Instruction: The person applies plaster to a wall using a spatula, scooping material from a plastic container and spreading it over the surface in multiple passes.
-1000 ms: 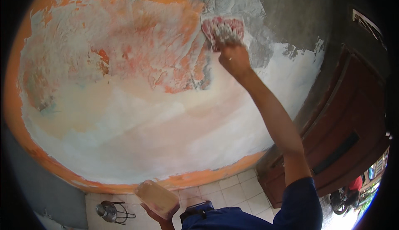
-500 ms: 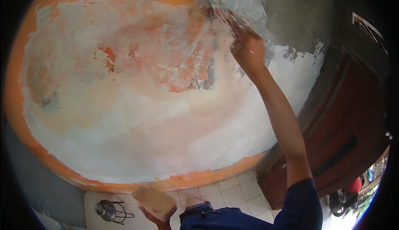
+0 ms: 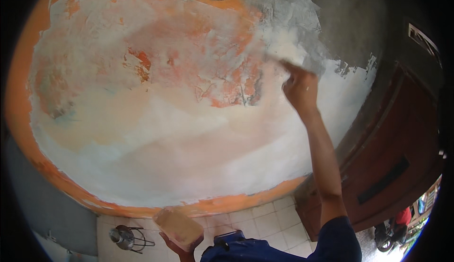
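My right hand [image 3: 302,88] is raised to the wall [image 3: 189,139], its fingers closed round a putty knife [image 3: 279,61] whose blade is smeared by motion. Beside the blade lies a pale putty patch [image 3: 289,44] at the border of the grey area. Low in front of me, my left hand [image 3: 182,248] grips a beige, rectangular tub [image 3: 178,226] from beneath, fingers wrapped round its near side. White putty covers the lower wall, while orange and reddish old paint shows through higher up.
A dark red-brown door [image 3: 378,167] stands at the right. On the tiled floor [image 3: 265,219] at the lower left is a small metal stand [image 3: 137,239] with a grey, rounded vessel [image 3: 121,237] on it. A parked motorcycle [image 3: 385,236] shows outside, lower right.
My right hand with the putty knife has moved down the wall, uncovering the pale patch by the grey area. The view has shifted slightly; my left hand still holds the tub low.
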